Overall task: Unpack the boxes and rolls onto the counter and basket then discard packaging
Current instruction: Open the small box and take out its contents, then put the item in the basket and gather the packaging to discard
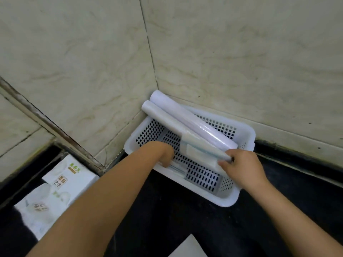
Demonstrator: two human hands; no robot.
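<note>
A white perforated basket (246, 135) sits on the black counter in the tiled corner. Two white rolls lie slanted across it, their far ends sticking out over its back left rim. My right hand (243, 167) grips the near end of the front roll (167, 121), which has a pale label band around it. The back roll (196, 123) rests against it, shiny with film. My left hand (165, 153) reaches down inside the basket, fingers curled onto a thin pale item on the basket floor (178, 168); whether it grips that item is unclear.
A white printed box (61, 186) lies on the counter at the left, beside the wall and a metal frame strip (46, 123). A white sheet corner (187, 247) shows at the bottom edge. Tiled walls close off the back and left.
</note>
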